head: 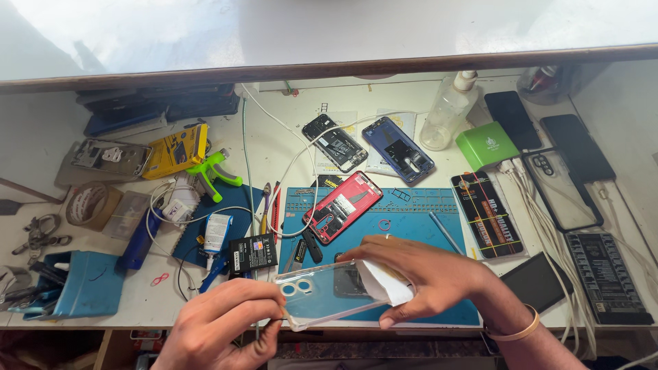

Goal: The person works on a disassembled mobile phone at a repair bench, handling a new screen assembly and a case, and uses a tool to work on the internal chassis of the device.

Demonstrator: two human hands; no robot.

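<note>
**Both hands on a clear phone case at the desk's near edge**

At the near edge of the desk (425,92), the left hand (219,322) pinches the left end of a clear phone case (322,294), its fingers closed around the corner by the camera cut-out. The right hand (428,277) grips the case's other end, thumb below and fingers curled over the top, with a white cloth (384,282) bunched between the fingers and the case. A tan bangle (517,332) sits on the right wrist. The case is held tilted, just above the near edge of a blue work mat (411,209).

Just left of the hands lies a black battery (252,252), touching a white glue tube (217,229). At the near left corner sits a blue tray (86,284) with tools beside it.

Further back on the mat rests a red phone frame (343,205), angled. To the right lie a black-and-orange packet (486,214) and a cased phone (562,188).

Toward the far edge are a dark opened phone (334,142), a blue phone frame (397,149), a clear plastic bottle (449,113), a green box (488,145) and two black phones (579,147). On the far left sit a yellow box (177,151) and a green-handled tool (214,173).
</note>
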